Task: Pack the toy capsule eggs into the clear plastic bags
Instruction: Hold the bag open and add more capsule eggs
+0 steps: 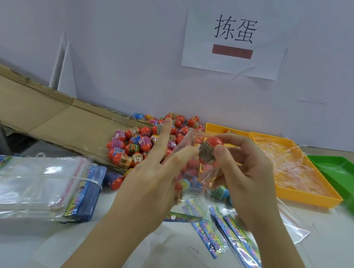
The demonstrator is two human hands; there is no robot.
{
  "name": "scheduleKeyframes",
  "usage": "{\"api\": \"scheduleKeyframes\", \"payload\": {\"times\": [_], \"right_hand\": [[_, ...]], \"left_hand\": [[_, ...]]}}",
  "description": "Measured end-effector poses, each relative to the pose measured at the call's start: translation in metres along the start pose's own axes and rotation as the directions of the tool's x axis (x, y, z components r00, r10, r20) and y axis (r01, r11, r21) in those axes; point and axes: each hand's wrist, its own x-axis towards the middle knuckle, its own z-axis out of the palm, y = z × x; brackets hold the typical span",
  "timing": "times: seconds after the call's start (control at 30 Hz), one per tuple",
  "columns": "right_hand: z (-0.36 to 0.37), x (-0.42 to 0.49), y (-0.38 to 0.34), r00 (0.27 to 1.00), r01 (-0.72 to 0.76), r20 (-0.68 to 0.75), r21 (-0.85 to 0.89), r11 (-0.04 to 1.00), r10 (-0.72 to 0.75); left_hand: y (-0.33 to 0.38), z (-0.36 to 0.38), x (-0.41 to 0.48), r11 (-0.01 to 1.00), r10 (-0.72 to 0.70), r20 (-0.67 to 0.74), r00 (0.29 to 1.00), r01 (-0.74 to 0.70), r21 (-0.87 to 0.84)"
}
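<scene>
Right now my right hand (248, 180) pinches a red egg (211, 149) at the mouth of the clear bag (187, 139), whose lip my left hand (155, 175) grips. If that thin lip folds shut, the egg could skid off and roll into the egg pile (143, 143) at eleven o'clock. The spare bags (31, 183) lie on the table (157, 254) at eight.

A: How's the light?
B: Bright, even and diffuse; only faint, soft shadows lie on the worktop (170, 251) near its front edge.
A: Any glare?
B: White sheen on the stack of clear bags (23, 181) by the worktop's left edge.
A: Sharpness?
B: Slightly soft throughout; wide-angle distortion bends the edges, corners smeared.
</scene>
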Motion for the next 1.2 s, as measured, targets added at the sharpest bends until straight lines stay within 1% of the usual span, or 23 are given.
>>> {"api": "scheduleKeyframes", "payload": {"times": [0.1, 0.2, 0.27, 0.4, 0.5, 0.57, 0.6, 0.67, 0.8, 0.93, 1.07, 1.2], "right_hand": [[0.002, 0.000, 0.001, 0.999, -0.034, 0.007, 0.086, 0.996, 0.033], [0.003, 0.000, 0.001, 0.997, -0.073, 0.039, 0.154, 0.985, 0.068], [0.003, 0.001, 0.002, 0.994, -0.104, 0.047, 0.184, 0.977, 0.097], [0.003, 0.002, 0.002, 0.985, -0.169, 0.025, 0.269, 0.948, 0.168], [0.004, 0.004, 0.003, 0.976, -0.211, 0.028, 0.330, 0.920, 0.214], [0.005, 0.004, 0.004, 0.971, -0.234, 0.021, 0.317, 0.919, 0.239], [0.005, 0.004, 0.004, 0.968, -0.243, 0.016, 0.299, 0.923, 0.249], [0.005, 0.003, 0.006, 0.963, -0.262, 0.015, 0.283, 0.923, 0.269], [0.005, 0.002, 0.005, 0.960, -0.278, 0.059, 0.315, 0.908, 0.273], [0.006, 0.002, 0.002, 0.961, -0.277, 0.117, 0.351, 0.895, 0.252], [0.008, 0.000, 0.003, 0.961, -0.272, 0.140, 0.332, 0.903, 0.237], [0.012, 0.000, 0.004, 0.969, -0.241, 0.118, 0.289, 0.926, 0.216]], "left_hand": [[0.000, 0.003, -0.001, 0.999, -0.041, -0.045, 0.998, 0.043, 0.030], [-0.001, 0.005, -0.002, 0.998, -0.071, -0.077, 0.995, 0.071, -0.002], [-0.001, 0.006, -0.002, 0.998, -0.061, -0.064, 0.996, 0.059, -0.030], [-0.001, 0.010, -0.004, 0.998, 0.005, -0.022, 1.000, -0.007, -0.066], [0.001, 0.011, -0.005, 0.994, -0.023, -0.059, 0.998, 0.017, -0.106], [0.003, 0.012, -0.006, 0.992, -0.018, -0.118, 0.993, 0.004, -0.122], [0.003, 0.013, -0.006, 0.992, -0.014, -0.127, 0.992, -0.002, -0.129], [0.004, 0.014, -0.006, 0.984, -0.042, -0.090, 0.995, 0.026, -0.174], [0.005, 0.012, -0.007, 0.942, -0.163, -0.011, 0.987, 0.152, -0.299], [0.003, 0.012, -0.003, 0.918, -0.210, -0.017, 0.978, 0.191, -0.348], [-0.002, 0.014, -0.003, 0.890, -0.272, 0.010, 0.962, 0.255, -0.377], [-0.002, 0.012, -0.002, 0.885, -0.251, -0.052, 0.966, 0.208, -0.417]]}}
